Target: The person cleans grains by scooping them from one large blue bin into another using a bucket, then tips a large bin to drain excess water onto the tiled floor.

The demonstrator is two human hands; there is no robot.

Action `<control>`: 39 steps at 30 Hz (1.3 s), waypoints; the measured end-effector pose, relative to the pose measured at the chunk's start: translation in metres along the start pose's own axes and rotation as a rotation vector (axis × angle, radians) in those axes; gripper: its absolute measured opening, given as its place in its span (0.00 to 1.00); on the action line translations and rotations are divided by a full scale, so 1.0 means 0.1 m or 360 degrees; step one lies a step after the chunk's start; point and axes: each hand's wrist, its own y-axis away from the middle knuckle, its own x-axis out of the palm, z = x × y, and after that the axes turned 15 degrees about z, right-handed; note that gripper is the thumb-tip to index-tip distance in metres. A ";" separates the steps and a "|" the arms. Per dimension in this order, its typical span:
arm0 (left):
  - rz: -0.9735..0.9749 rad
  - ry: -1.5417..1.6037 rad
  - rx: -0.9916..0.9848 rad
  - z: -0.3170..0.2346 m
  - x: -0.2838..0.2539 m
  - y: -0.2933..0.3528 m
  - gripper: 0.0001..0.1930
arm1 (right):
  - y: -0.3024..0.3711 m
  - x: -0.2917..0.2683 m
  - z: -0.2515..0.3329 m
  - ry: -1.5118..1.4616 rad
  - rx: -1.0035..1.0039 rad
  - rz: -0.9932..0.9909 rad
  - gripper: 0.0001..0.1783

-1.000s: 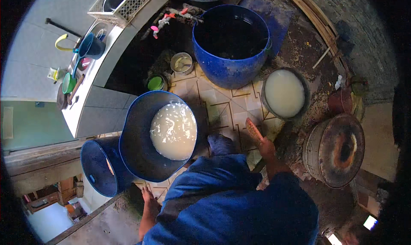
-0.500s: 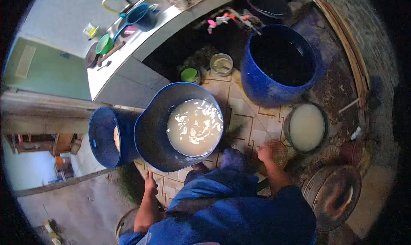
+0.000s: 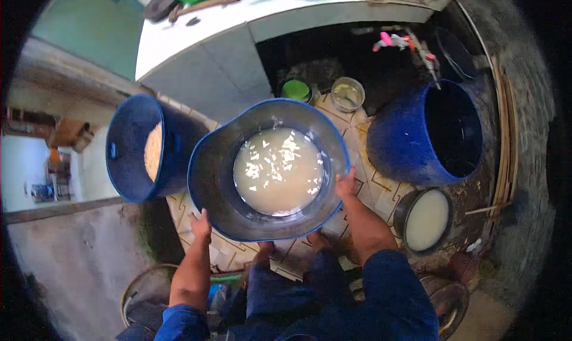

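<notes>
A large blue tub [image 3: 208,168] with a wavy rim stands before me, holding cloudy whitish liquid [image 3: 279,174] with bright reflections. On its right rim rests my right hand [image 3: 346,185], closed around the edge with the thumb side showing over it. My left hand [image 3: 201,226] is at the lower left of the same rim, fingers apart. Whether it touches the tub I cannot tell for sure.
To the left, a blue barrel [image 3: 134,156] holds tan grain-like stuff [image 3: 153,152]. On the right stand a blue drum [image 3: 399,141] with dark contents and a dark basin [image 3: 407,213] of whitish liquid. A clear bucket [image 3: 348,95] and green bowl [image 3: 296,90] sit beyond, near the white counter [image 3: 232,25].
Both hands have come forward to the tub's rim; the right one has moved left and now grips it. My view has shifted, bringing the tub's inside more squarely into sight.
</notes>
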 end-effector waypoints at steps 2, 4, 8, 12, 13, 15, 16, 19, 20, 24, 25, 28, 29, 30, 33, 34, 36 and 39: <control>0.0036 0.0255 -0.0126 -0.11 0.03 -0.15 0.41 | -0.03 0.10 -0.06 0.0181 -0.0062 -0.0074 0.27; -0.0171 0.0240 -0.0061 0.13 0.04 -0.47 0.37 | 0.04 0.20 0.07 0.0245 -0.0153 -0.0348 0.18; -0.0054 -0.0097 -0.0171 -0.15 0.21 -0.65 0.29 | -0.01 0.05 -0.11 0.0391 -0.0041 -0.0339 0.16; -0.0469 -0.0195 -0.0039 0.05 0.28 -0.79 0.20 | 0.04 0.08 0.08 0.0489 0.0061 -0.0399 0.14; -0.0487 -0.0161 0.0002 0.09 0.29 -0.82 0.20 | 0.04 0.06 0.08 0.0514 0.0056 -0.0429 0.13; -0.0499 -0.0133 0.0027 0.12 0.29 -0.86 0.20 | 0.04 0.06 0.11 0.0569 0.0110 -0.0430 0.12; -0.0496 -0.0133 0.0011 0.11 0.29 -0.86 0.20 | 0.03 0.07 0.11 0.0607 0.0153 -0.0440 0.11; -0.0547 -0.0173 0.0022 0.08 0.29 -0.82 0.20 | 0.01 0.09 0.06 0.0618 0.0065 -0.0519 0.10; -0.0596 -0.0207 0.0058 0.08 0.29 -0.82 0.19 | 0.02 0.09 0.05 0.0619 0.0066 -0.0510 0.10; -0.0591 -0.0190 0.0048 0.05 0.26 -0.82 0.20 | 0.03 0.07 0.12 0.0659 0.0162 -0.0501 0.10; -0.0528 -0.0194 -0.0021 0.01 0.25 -0.80 0.20 | 0.02 0.06 0.12 0.0681 0.0221 -0.0477 0.10; -0.0493 -0.0186 -0.0080 0.03 0.27 -0.82 0.19 | 0.01 0.04 0.11 0.0700 0.0238 -0.0492 0.09; -0.0515 -0.0177 -0.0070 0.06 0.27 -0.83 0.19 | 0.02 0.03 0.12 0.0701 0.0230 -0.0491 0.09; -0.0520 -0.0169 -0.0076 0.05 0.28 -0.83 0.19 | 0.02 0.01 0.15 0.0676 0.0246 -0.0443 0.10; -0.0607 -0.0171 -0.0065 0.04 0.29 -0.82 0.19 | 0.04 0.03 0.18 0.0705 0.0226 -0.0414 0.10; -0.0571 -0.0184 -0.0066 0.05 0.28 -0.83 0.20 | 0.04 0.03 0.17 0.0750 0.0202 -0.0433 0.11; -0.0547 -0.0179 -0.0092 0.03 0.28 -0.82 0.20 | -0.01 0.03 0.10 0.0747 0.0193 -0.0433 0.12; -0.0576 -0.0187 -0.0107 0.05 0.28 -0.82 0.19 | -0.01 0.03 0.08 0.0759 0.0116 -0.0442 0.13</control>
